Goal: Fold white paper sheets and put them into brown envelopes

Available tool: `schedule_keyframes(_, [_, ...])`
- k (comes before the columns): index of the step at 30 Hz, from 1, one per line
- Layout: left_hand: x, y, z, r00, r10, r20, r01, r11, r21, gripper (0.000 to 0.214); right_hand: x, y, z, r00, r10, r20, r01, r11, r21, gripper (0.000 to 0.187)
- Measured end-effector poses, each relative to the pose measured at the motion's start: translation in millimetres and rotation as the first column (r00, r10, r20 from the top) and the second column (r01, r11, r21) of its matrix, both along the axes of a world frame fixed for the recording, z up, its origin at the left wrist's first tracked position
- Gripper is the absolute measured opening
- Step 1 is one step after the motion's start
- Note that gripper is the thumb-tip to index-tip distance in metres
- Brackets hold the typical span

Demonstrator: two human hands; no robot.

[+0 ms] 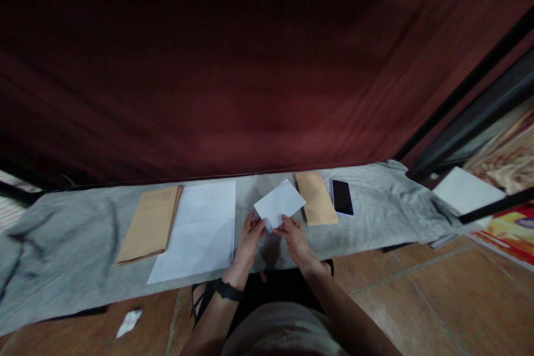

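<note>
A folded white sheet of paper point(279, 203) is held up over the grey cloth point(75, 233) that covers a low surface. My left hand point(251, 236) pinches its near left corner and my right hand point(294, 233) pinches its near right edge. To the left lies a stack of white paper point(200, 231), and further left a stack of brown envelopes point(151, 223). Just right of the held sheet lies another brown envelope point(316, 197), then a black phone point(342, 197).
A dark red curtain point(233, 78) hangs behind the cloth-covered surface. A crumpled scrap of paper point(129, 322) lies on the tiled floor at the left. At the right stand a black frame point(467, 94) and a white sheet point(467, 192).
</note>
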State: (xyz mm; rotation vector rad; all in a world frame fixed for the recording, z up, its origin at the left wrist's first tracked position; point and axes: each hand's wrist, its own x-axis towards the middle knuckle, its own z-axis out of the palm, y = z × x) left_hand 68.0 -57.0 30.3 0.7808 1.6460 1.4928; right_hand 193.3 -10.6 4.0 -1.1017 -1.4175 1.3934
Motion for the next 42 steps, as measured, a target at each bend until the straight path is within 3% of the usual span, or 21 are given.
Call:
schedule_keyframes(3, [-3,1,-22.8,0.990,-0.038,0.138,0.045,0.998,-0.044,0.063,2,-10,-11.6,0.993,0.067,-0.101,-0.080,0.988,-0.133,0.046])
schedule_keyframes(8, [-21,10,-41.9,0.983,-0.046,-0.176,0.030,0.995,-0.096,0.071,21,-23,-19.9,0.959,0.282,-0.020,-0.281,0.943,-0.180,0.055])
schedule_keyframes(11, [-32,13,-42.9,0.938,-0.074,-0.338,0.036,0.993,-0.116,0.067,29,-23,-15.6,0.960,0.244,0.135,-0.237,0.969,-0.066,0.056])
schedule_keyframes(13, [-34,14,-41.3,0.876,-0.102,-0.471,0.037,0.989,-0.146,0.066,31,-22,-12.1,0.945,0.167,0.280,-0.207,0.971,0.119,0.049])
schedule_keyframes(14, [-33,13,-40.2,0.844,-0.114,-0.525,0.036,0.987,-0.156,0.065,32,-22,-11.2,0.915,0.126,0.384,-0.230,0.943,0.238,0.046])
schedule_keyframes(17, [-28,9,-36.2,0.760,-0.121,-0.639,0.023,0.987,-0.160,0.061,31,-24,-13.7,0.716,-0.043,0.697,-0.426,0.765,0.484,0.048])
schedule_keyframes(19, [-22,3,-33.8,0.673,-0.105,-0.732,-0.016,0.988,-0.157,0.056,31,-27,-18.8,0.597,-0.133,0.791,-0.515,0.693,0.505,0.050])
schedule_keyframes(22, [-9,-9,-32.5,0.505,-0.113,-0.855,-0.016,0.990,-0.140,0.049,31,-29,-26.4,0.519,-0.187,0.834,-0.558,0.665,0.497,0.052])
schedule_keyframes(24, [2,-17,-33.6,0.406,-0.189,-0.894,0.126,0.981,-0.150,0.050,32,-28,-29.9,0.504,-0.186,0.843,-0.577,0.654,0.489,0.053])
schedule_keyframes(26, [13,-24,-35.6,0.317,-0.282,-0.905,0.299,0.936,-0.187,0.056,34,-28,-32.4,0.493,-0.181,0.851,-0.601,0.637,0.483,0.056])
schedule_keyframes(28, [20,-29,-37.4,0.255,-0.336,-0.907,0.387,0.895,-0.223,0.063,36,-27,-34.2,0.478,-0.177,0.861,-0.623,0.623,0.473,0.061])
schedule_keyframes(35, [13,-33,-40.6,0.232,-0.370,-0.900,0.367,0.890,-0.271,0.076,37,-26,-33.9,0.457,-0.160,0.875,-0.659,0.600,0.454,0.063])
schedule_keyframes(42, [8,-35,-42.3,0.236,-0.364,-0.901,0.302,0.909,-0.288,0.077,41,-27,-34.3,0.485,-0.180,0.856,-0.583,0.663,0.470,0.059])
